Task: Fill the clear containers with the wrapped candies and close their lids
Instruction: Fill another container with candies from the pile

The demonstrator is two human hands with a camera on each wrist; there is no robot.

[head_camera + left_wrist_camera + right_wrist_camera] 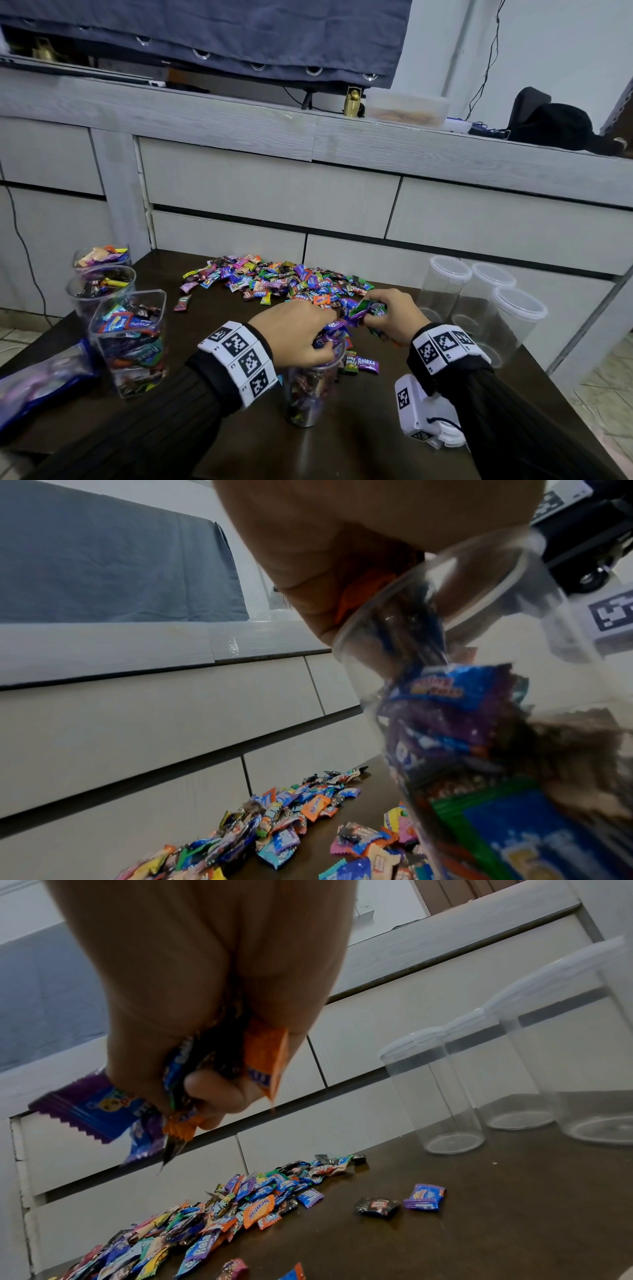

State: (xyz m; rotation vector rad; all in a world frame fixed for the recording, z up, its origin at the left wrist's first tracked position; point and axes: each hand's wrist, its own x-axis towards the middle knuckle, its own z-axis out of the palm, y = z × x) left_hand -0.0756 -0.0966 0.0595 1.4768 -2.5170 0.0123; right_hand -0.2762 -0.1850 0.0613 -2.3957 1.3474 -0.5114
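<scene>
A clear round container (pixel 306 390), partly filled with wrapped candies, stands at the front of the dark table (pixel 359 438). My left hand (pixel 322 346) is over its mouth, fingers curled round a bunch of candies, mostly purple ones. In the left wrist view the palm (pixel 342 547) sits at the container's rim (pixel 479 723) with an orange wrapper under it. My right hand (pixel 373 317), just right of the container and above the table, grips a fistful of candies (pixel 263 1053). A loose pile of candies (pixel 274 281) lies behind both hands.
Three empty lidded clear containers (pixel 493 294) stand at the right. Three open candy-filled containers (pixel 130 339) stand at the left, with a plastic bag (pixel 41 380) beside them. A white tagged device (pixel 424 411) lies under my right wrist. Grey drawers rise behind the table.
</scene>
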